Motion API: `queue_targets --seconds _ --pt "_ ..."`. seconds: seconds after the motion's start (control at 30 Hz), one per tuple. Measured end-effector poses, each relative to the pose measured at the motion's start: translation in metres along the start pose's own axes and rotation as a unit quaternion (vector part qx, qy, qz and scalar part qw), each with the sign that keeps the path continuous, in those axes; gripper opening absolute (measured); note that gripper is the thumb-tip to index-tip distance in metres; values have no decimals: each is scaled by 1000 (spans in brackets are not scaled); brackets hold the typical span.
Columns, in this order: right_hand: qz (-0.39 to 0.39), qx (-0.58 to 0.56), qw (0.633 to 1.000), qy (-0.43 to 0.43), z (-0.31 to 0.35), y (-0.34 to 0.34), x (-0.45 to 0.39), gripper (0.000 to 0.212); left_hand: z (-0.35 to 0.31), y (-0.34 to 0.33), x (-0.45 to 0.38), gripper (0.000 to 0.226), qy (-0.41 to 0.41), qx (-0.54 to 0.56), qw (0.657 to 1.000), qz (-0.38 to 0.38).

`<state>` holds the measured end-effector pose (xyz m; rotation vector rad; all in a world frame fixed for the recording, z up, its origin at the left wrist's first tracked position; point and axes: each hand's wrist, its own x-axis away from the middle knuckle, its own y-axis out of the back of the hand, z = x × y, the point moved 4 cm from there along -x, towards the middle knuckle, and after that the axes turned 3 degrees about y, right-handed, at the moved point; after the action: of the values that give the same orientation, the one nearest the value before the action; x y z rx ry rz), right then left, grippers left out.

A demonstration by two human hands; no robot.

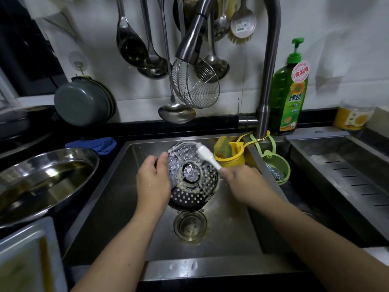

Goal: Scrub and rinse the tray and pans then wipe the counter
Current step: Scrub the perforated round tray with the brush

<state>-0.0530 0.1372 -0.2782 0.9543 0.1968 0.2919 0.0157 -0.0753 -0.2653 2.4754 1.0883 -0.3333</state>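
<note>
Left hand [152, 182] fingers clamp perforated round tray [192, 178] over sink [117, 199]; right hand [242, 180] fingers clamp white brush [207, 154] on tray's upper rim.

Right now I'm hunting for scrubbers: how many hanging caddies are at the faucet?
2: a yellow caddy holding a sponge, left of the faucet, and a green caddy holding steel wool beside it. Others may be hidden.

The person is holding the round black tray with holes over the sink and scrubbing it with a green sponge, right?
Not quite. In the head view the right hand scrubs the round black perforated tray with a white-handled brush, not a sponge. The left hand does hold it over the steel sink.
</note>
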Motion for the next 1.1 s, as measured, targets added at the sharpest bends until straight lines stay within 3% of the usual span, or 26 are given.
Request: queue_targets --seconds 0.07,0.2,0.3,0.4,0.53,0.63,0.8,0.97,1.1 --pt "-20 -5 1000 -22 -7 4 -3 47 0 1 0 44 7 12 1000 -4" --pt "35 -7 999 31 4 -5 5 48 2 4 -2 45 18 31 999 -18" --pt "-13 9 1000 -21 -12 1 -7 45 5 3 -3 45 39 29 998 -26" --pt "-38 0 999 -32 -19 -1 -10 46 15 1 -3 43 123 27 991 -41" --pt "-73 -33 997 -13 -16 3 -9 48 44 0 -5 31 320 165 931 -63" --pt "-64 -56 996 -3 -15 6 -8 47 47 -3 -4 18 391 275 878 -38" --pt "-33 -75 997 8 -11 3 -4 47 35 -10 4 19 377 333 863 48" --pt "-16 -62 998 6 -12 1 -6 47 22 -13 5 14 315 317 890 93" --pt "-45 -40 998 15 -11 11 -6 47 15 -15 6 12 263 306 909 110"
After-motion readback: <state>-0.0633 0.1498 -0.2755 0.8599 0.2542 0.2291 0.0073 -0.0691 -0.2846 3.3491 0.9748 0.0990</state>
